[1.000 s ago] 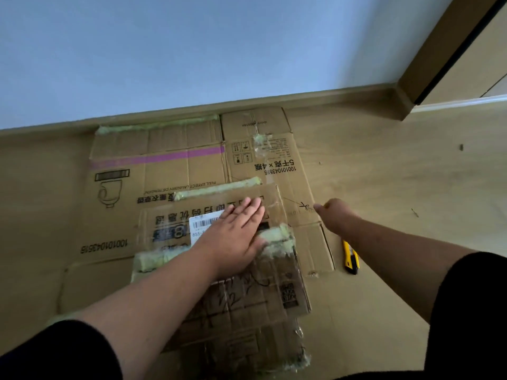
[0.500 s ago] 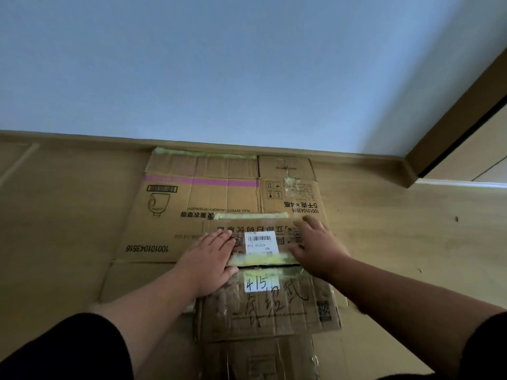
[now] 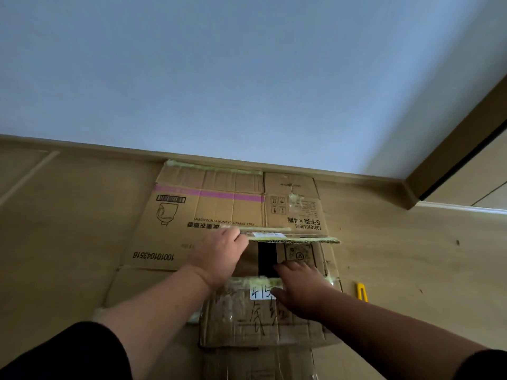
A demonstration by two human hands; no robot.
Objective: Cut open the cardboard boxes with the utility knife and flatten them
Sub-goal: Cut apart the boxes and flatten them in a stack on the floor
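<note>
A small brown box (image 3: pixel 263 319) lies on the floor (image 3: pixel 68 242), near the person, on top of a big flat cardboard sheet (image 3: pixel 208 212) that has a pink stripe and a drawing of a jug on it. The big sheet reaches back to the wall (image 3: pixel 247 78). The small box has a white sticker (image 3: pixel 259 293) with "415" written on it and some big black pen marks. Its far flap (image 3: pixel 288 237) is lifted up, so a dark hole shows under it. The left hand (image 3: pixel 219 259) holds this flap at its left end, with the fingers curled round the edge. The right hand (image 3: pixel 299 289) lies flat on the top of the box, just on the right of the sticker, with its fingers spread and reaching toward the dark hole. It presses down and holds nothing. Yellow-green tape runs along the edges of the flap and the box top. The yellow utility knife (image 3: pixel 361 292) lies on the floor to the right of the box, apart from both hands. Both arms have dark sleeves near the camera.
</note>
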